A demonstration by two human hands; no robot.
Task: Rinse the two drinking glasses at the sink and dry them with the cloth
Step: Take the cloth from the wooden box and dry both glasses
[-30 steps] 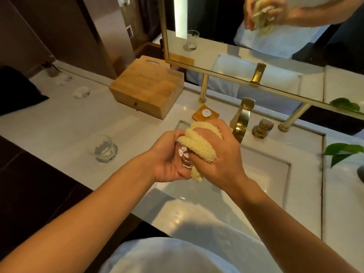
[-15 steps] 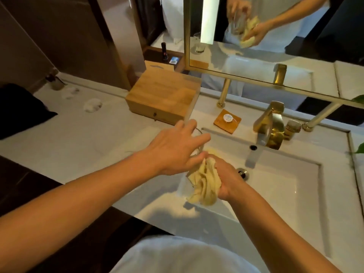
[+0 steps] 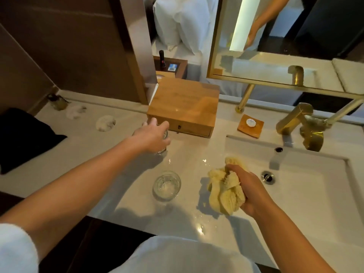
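Observation:
One clear drinking glass [image 3: 167, 185] stands upright on the white counter [image 3: 118, 146], left of the sink [image 3: 307, 203]. A second glass [image 3: 162, 149] stands farther back, just in front of the wooden box, mostly hidden under my left hand [image 3: 152, 135], which grips it from above by the rim. My right hand [image 3: 249, 191] holds the bunched yellow cloth [image 3: 222, 191] over the sink's left edge, apart from both glasses.
A wooden box [image 3: 185, 107] sits at the back of the counter, with a soap dish [image 3: 250, 123] and gold faucet [image 3: 301, 125] to its right. A black fabric item [image 3: 21, 138] lies far left. Water drops dot the counter. The gold-framed mirror [image 3: 275, 81] hangs behind.
My hands have parted. The left hand carried the glass from the sink leftward onto the counter by the box; the right hand keeps the cloth, lowered at the sink's edge.

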